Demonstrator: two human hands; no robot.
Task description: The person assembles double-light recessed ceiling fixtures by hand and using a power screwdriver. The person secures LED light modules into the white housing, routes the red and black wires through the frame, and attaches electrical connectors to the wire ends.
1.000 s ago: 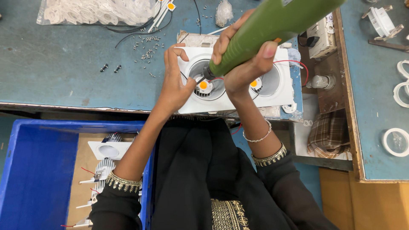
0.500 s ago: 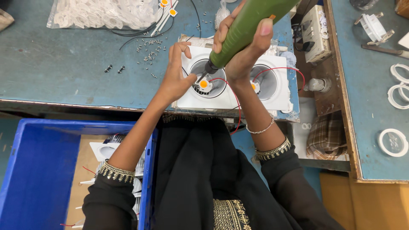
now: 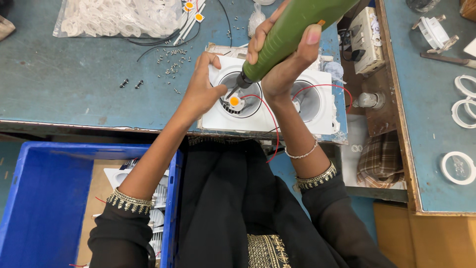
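A white twin downlight housing (image 3: 270, 116) lies on the blue workbench (image 3: 59, 84) right in front of me. My right hand (image 3: 285, 67) grips a green electric screwdriver (image 3: 292, 30), its tip down on the small orange LED chip (image 3: 234, 101) in the left round opening. My left hand (image 3: 202, 89) rests on the housing's left edge, fingers touching the frame beside that opening. Thin red wires (image 3: 265, 106) loop from the openings toward me.
Loose small screws (image 3: 171, 64) lie scattered left of the housing. A clear bag of white parts (image 3: 114, 17) sits at the back left. A blue crate (image 3: 44, 198) with white fixtures stands below left. White rings (image 3: 458, 166) lie on the right bench.
The view has shifted slightly. The screwdriver stays on the left opening's chip, and both hands hold nearly the same places.
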